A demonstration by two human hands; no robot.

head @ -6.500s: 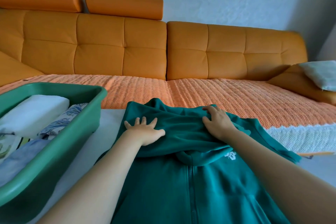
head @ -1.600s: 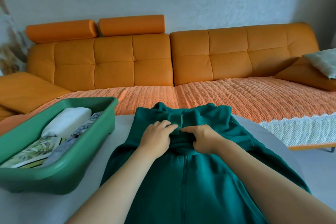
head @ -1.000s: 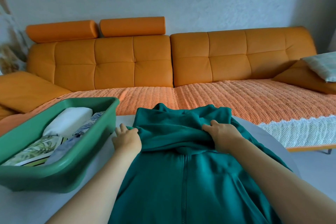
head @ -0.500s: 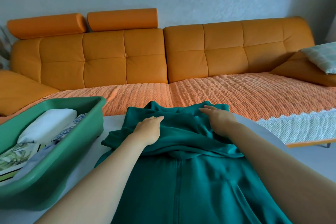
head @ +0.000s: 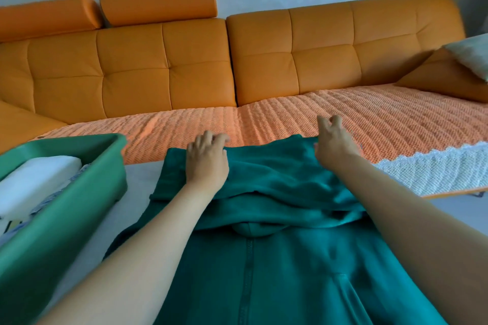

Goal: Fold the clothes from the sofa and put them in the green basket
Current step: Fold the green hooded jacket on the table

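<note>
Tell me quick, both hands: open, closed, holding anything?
Left hand: open, holding nothing, over the teal jacket.
Right hand: open, holding nothing.

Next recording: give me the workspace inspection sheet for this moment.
Surface: pale grey table, mostly under the jacket.
Job's things: teal zip-front jacket spread flat, top folded over; green plastic basket at left, holding a folded white cloth.
Clutter: nothing seen.
Grippers: left hand on the jacket, right hand at its far edge; fingers loose, gripping nothing.
Cables: nothing seen.
Surroundings: orange sofa with woven orange cover.
</note>
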